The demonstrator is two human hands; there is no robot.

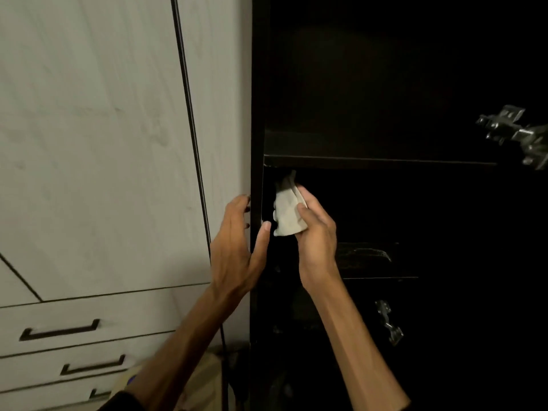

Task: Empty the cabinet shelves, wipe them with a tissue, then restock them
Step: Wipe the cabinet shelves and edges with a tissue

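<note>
The person stands before a dark cabinet (385, 84) whose inside is almost black; the right hand (315, 232) grips a crumpled pale tissue (287, 212), with the thumb and the fingers curled round it. The tissue is held just under the shelf (379, 161), near the left inner wall of the cabinet; its upper tip reaches the underside of the shelf edge, though the dark view does not let one say surely that it touches. The left hand (237, 247) holds nothing; its fingers are straight and a little spread, and it rests against the front edge of the left side panel (256, 114), the thumb lying on the inner side of that edge. Lower in the cabinet a drawer front with a dark handle (367, 253) is faintly seen; metal hinges (516, 134) shine at the right side. To the left stands a pale wooden unit (89, 143) with drawers (74, 327) that have black bar handles.
</note>
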